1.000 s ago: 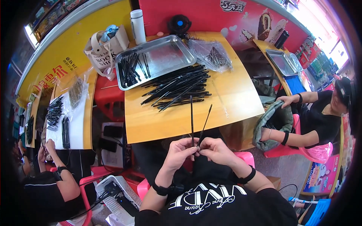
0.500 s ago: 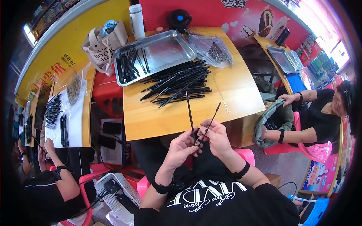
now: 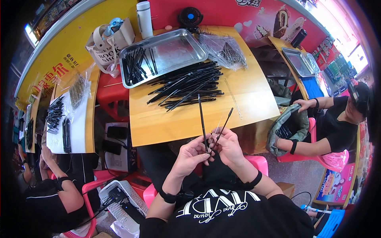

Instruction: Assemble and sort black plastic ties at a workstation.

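Just past the table's near edge, my left hand (image 3: 190,157) pinches a long, thin black stick (image 3: 202,121) that points up and away. My right hand (image 3: 227,147) grips a second black stick (image 3: 226,121), slimmer and with a thicker dark tip, leaning to the right. The fingers of both hands meet where the lower ends of the sticks come together, and those ends are partly hidden. A fine pale strand (image 3: 219,123) rises between the sticks. A large heap of similar glossy black sticks (image 3: 186,85) lies on the wooden table (image 3: 178,125) beyond my hands.
Behind the heap stands a metal tray (image 3: 176,47) with more black sticks. Beside it are a plastic bag (image 3: 228,51) of thin dark pieces, a small fan (image 3: 190,18), a white bottle (image 3: 144,20) and a tote bag (image 3: 109,45). People work at both sides; a pink chair (image 3: 258,163) is under me.
My hands stay in nearly the same place, both still holding the sticks, which have shifted slightly. The pale strand now shows more clearly. The person at right has turned their head.
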Tool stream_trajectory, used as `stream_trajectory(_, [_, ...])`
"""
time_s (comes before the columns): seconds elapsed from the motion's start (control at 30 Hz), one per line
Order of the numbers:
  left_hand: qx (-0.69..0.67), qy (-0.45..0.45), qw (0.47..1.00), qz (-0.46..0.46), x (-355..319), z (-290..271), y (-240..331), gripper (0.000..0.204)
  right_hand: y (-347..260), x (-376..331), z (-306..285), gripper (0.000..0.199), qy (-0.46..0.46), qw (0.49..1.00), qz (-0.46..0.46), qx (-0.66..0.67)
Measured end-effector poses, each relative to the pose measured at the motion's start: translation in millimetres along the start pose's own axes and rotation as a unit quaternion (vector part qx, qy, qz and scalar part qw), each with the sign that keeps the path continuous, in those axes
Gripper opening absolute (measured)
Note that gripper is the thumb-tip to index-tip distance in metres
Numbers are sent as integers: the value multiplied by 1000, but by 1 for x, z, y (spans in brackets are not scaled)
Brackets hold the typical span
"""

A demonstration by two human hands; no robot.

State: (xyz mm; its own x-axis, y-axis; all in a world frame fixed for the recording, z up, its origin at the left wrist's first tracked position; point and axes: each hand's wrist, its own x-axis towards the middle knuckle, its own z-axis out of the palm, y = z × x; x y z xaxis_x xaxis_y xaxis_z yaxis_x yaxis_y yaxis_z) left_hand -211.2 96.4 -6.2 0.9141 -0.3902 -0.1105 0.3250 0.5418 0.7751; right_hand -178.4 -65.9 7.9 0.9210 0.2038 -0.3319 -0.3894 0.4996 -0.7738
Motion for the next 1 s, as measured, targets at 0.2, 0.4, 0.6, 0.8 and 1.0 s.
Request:
stream_trajectory(0.2, [3,-5,1000,6,-1,0,1,55,3,2,-4,10,0,1000,-1,4])
stream_trajectory(0.4, [17,-14,1000,18,0,0,1,53,7,2,-3,10,30,999,-1,15])
stream_trajectory(0.6, [35,15,998,41,-2,-3,-11,50,4,1,-8,6,37,992,-116,-41])
stream_trajectory(0.8, [175,30,984,6,-3,-3,-4,42,-61,8,-19,15,9,980,-20,-198])
stream_trajectory(1.0, [235,47,971,4,-3,-5,-5,30,-99,-1,-17,19,-7,985,-3,-173])
